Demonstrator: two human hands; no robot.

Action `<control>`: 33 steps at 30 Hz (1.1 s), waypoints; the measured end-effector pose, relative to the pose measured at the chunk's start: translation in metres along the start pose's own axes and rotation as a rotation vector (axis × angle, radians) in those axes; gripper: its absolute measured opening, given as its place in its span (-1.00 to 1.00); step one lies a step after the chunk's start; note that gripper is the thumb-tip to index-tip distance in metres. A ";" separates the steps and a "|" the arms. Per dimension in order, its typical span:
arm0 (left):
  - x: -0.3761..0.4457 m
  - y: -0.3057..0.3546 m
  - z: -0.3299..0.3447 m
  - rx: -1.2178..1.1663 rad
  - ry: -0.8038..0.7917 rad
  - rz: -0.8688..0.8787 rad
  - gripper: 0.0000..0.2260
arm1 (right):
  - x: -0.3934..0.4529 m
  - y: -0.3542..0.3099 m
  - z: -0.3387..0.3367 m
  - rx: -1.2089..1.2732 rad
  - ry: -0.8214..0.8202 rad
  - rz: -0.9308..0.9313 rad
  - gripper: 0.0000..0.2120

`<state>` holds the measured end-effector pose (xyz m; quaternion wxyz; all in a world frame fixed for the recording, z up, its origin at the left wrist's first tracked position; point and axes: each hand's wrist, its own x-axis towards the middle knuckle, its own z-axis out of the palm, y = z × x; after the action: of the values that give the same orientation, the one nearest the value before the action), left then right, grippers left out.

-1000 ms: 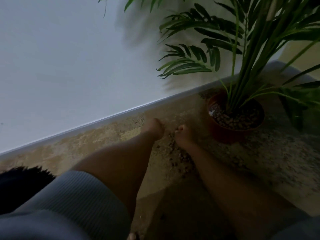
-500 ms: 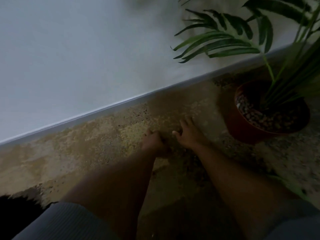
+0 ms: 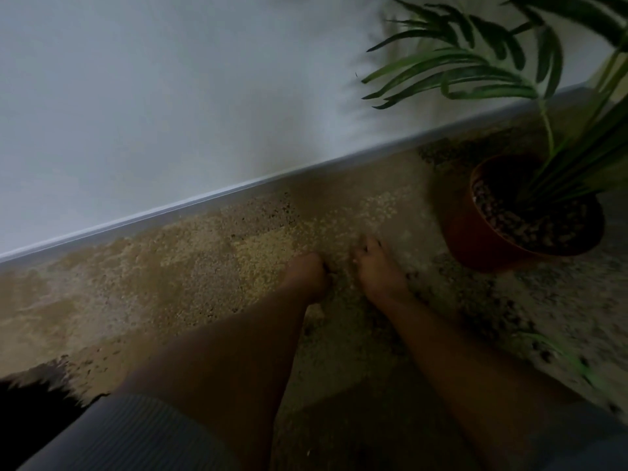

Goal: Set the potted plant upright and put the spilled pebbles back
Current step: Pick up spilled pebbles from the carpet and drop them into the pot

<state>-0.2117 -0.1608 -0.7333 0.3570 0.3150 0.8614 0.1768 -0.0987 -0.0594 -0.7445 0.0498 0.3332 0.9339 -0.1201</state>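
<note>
Looking down, I see the potted plant [image 3: 523, 215] upright on the speckled floor [image 3: 170, 283] by the wall [image 3: 170, 96], pebbles [image 3: 530, 222] filling its pot. My left hand [image 3: 307, 275] and right hand [image 3: 379, 266] rest near each other on the floor; whether they grip anything, I cannot tell.

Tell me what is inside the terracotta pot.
The round terracotta plastic pot holds dark brown pebbles and green palm stems. Whatever lies beneath the pebbles is covered.
</note>
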 end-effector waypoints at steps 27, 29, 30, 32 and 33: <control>-0.021 0.187 -0.005 -1.392 -0.274 -0.203 -0.75 | -0.053 0.059 -0.141 2.326 0.276 0.729 -0.78; -0.027 0.218 -0.009 -1.389 -0.281 -0.135 -0.75 | -0.058 0.070 -0.163 2.342 0.401 0.693 -0.75; -0.029 0.231 -0.010 -1.379 -0.282 -0.109 -0.75 | -0.060 0.075 -0.173 2.342 0.469 0.695 -0.74; -0.032 0.251 -0.012 -1.349 -0.308 -0.073 -0.69 | -0.062 0.086 -0.188 2.345 0.594 0.707 -0.73; -0.032 0.258 -0.011 -1.334 -0.329 -0.060 -0.68 | -0.062 0.090 -0.194 2.349 0.636 0.715 -0.73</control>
<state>-0.0948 0.0070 -0.5730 0.6054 0.0266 0.5116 0.6091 0.0041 0.0202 -0.5638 -0.4708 0.4234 0.0946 -0.7682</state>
